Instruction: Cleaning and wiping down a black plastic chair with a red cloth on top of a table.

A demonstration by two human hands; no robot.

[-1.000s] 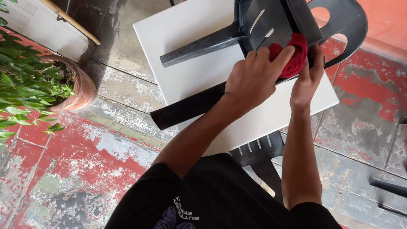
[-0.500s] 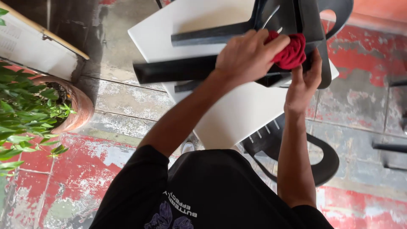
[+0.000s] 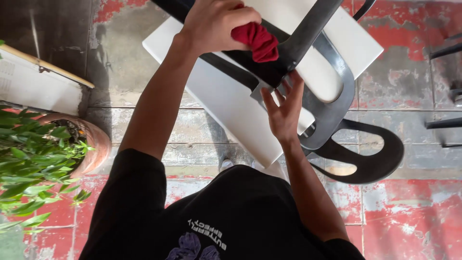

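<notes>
Cloth: red, bunched in left hand at top centre of frame, pressed on a dark chair leg; half a second ago further right, against the seat.
Left hand: closed around cloth, shifted left and up along the leg.
Right hand: fingers spread wide, flat against the chair's edge at centre frame, gripping nothing; earlier tucked by the cloth.
Chair: upturned on white desk, swung round since before, backrest now hanging off desk at right.
Meaning: wiping looks moved on from seat to leg.
Plant: left edge, potted.
</notes>
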